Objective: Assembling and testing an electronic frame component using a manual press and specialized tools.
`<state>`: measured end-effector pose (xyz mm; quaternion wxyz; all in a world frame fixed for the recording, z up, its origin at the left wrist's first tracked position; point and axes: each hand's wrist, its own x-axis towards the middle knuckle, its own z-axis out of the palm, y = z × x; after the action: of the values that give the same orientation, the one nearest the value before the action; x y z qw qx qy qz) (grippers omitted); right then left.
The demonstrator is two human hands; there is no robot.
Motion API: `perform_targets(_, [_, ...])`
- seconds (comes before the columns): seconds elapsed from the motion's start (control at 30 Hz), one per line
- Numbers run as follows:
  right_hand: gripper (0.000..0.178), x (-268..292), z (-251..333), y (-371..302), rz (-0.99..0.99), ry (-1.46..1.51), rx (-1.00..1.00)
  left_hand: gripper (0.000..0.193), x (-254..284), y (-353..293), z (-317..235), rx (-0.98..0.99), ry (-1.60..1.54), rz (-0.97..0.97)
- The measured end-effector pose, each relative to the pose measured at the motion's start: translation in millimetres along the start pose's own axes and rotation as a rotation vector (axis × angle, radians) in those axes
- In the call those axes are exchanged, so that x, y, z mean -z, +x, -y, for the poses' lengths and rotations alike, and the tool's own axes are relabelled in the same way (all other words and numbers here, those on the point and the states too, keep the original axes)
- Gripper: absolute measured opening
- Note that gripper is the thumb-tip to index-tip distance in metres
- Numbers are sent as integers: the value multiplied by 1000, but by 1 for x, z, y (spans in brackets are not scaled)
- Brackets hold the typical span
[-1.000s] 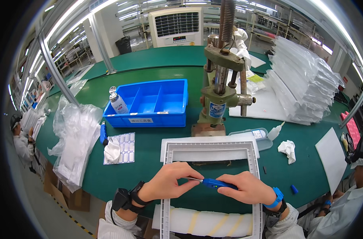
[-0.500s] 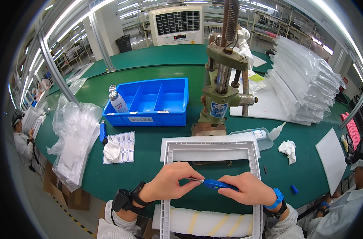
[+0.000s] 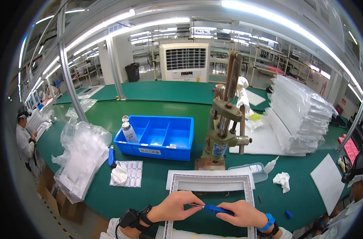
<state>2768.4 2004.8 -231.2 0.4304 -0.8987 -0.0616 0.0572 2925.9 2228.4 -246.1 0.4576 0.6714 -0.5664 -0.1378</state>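
My right hand [image 3: 242,214] is closed round the handle of a blue-handled tool with a slim metal tip [image 3: 218,209], which points left. The thumb and fingers of my left hand [image 3: 179,205] pinch at its metal end; the fingers partly hide the tip, so its exact kind cannot be made out. Both hands are above a white rectangular plastic frame [image 3: 250,194], whose near side runs out of the picture at the bottom. Under the frame's far side lies a white foam strip [image 3: 171,175].
A green hand press [image 3: 219,139] stands behind the frame. Left of it are a blue divided bin [image 3: 165,153] with a pump bottle [image 3: 129,133], a label sheet [image 3: 134,174] and plastic bags [image 3: 83,155]. Crumpled tissue [image 3: 282,182], a blue cap [image 3: 288,214] and stacked wrapped sheets [image 3: 299,115] lie right.
My view has tilted up, so the bench, frame and hands sit lower in the picture. Both hands keep their hold on the blue-handled tool.
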Motion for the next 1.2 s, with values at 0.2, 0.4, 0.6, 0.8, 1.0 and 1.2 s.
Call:
perform_targets(0.2, [34,4,-1,2,66,-45,-66,14,0,1,1,1,-3,1])
perform_targets(0.4, [32,4,1,5,48,-22,-57,14,0,2,6,-5,-17,-6])
perform_targets(0.6, [32,2,0,3,10,-7,-43,14,1,3,3,-5,-10,-4])
perform_targets(0.8, [31,-1,2,1,25,-16,-36,14,-2,-3,-1,-6,-5,-16])
perform_targets(1.0, [26,3,-1,2,-46,-40,28,13,0,6,-1,0,9,-16])
perform_targets(1.2, [26,6,2,7,-20,-39,-7,17,3,10,3,-40,43,-25])
